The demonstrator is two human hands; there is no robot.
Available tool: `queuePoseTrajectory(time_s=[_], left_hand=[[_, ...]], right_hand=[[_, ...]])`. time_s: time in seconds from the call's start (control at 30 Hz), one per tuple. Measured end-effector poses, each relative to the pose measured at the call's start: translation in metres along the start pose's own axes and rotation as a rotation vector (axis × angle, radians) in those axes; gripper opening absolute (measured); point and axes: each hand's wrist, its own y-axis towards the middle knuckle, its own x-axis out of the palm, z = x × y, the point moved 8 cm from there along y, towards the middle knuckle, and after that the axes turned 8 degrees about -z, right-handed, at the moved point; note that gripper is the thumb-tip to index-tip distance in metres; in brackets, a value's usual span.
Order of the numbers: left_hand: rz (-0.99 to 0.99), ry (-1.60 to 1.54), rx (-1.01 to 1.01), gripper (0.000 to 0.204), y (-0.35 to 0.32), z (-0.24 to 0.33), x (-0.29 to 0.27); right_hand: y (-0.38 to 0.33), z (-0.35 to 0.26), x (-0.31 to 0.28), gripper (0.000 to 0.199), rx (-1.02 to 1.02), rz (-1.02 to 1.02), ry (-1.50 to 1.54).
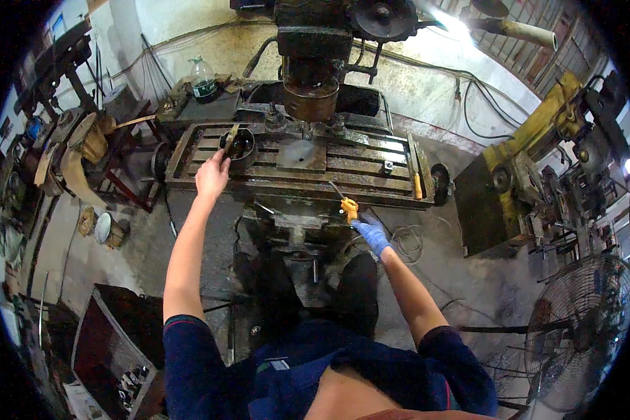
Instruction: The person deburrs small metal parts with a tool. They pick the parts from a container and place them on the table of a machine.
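Note:
My bare left hand (212,176) is closed on the handle of a brush (230,137). The brush is over a round dark pot (251,148) at the left end of the slotted machine table (259,180); its bristles are hard to make out. In a blue glove, my right hand (373,234) grips a yellow air blow gun (349,209) in front of the table. Its thin nozzle points up and to the left. A flat metal plate (301,155) lies mid-table, below the spindle head (311,98) of the milling machine.
On the table's right side are a small metal block (388,167) and a yellow-handled tool (418,185). A clear bottle (202,80) stands behind at left. A caged fan (581,329) is at lower right, an open box (112,350) at lower left. Hose (407,245) coils on the floor.

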Motion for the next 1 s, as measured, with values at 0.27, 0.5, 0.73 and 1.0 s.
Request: queuePoseTrajectory(time_s=[0.27,0.5,0.73,1.0], left_hand=[[0.096,-0.252,-0.018,0.035,-0.027,-0.024,-0.03],[-0.019,-0.758,-0.233,0.03,-0.113,-0.133,0.033],[-0.23,-0.818,-0.744,0.027,-0.267,-0.257,0.168],[-0.234,-0.868,-0.875,0.028,-0.323,-0.254,0.162]], right_hand=[[0.003,-0.007,0.032,0.032,0.072,0.151,-0.09],[-0.072,-0.159,0.008,0.061,-0.601,0.351,-0.244],[-0.063,-0.219,0.058,0.055,-0.051,-0.029,-1.205],[0.019,-0.256,0.083,0.05,-0.005,0.031,-1.312]])
